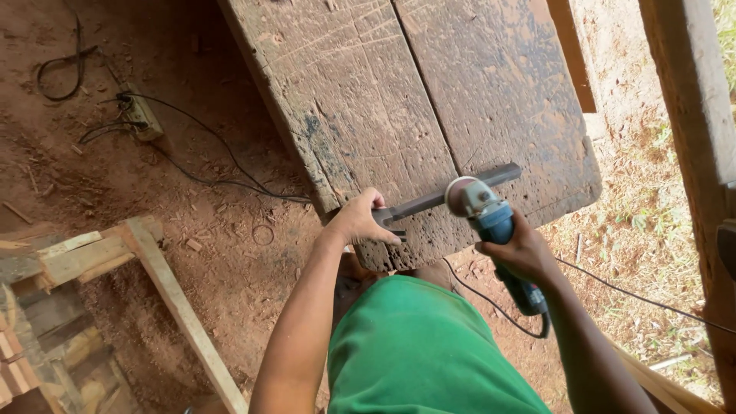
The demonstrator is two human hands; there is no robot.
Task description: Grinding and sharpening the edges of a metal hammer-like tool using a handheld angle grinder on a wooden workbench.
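Item: my left hand (359, 221) grasping dark metal bar (448, 196) on the near workbench (368, 100) edge; my right hand (520, 249) clenched around blue angle grinder (491, 218), its disc touching the bar.

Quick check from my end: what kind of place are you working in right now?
Most likely a rough open-sided woodworking shed: a scarred plank workbench, a dirt floor strewn with wood chips, and a power strip lying on it. The right hand holds an angle grinder.

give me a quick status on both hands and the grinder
Left hand pins dark metal bar to workbench. Right hand grips angle grinder, disc at bar. Nothing blocking.
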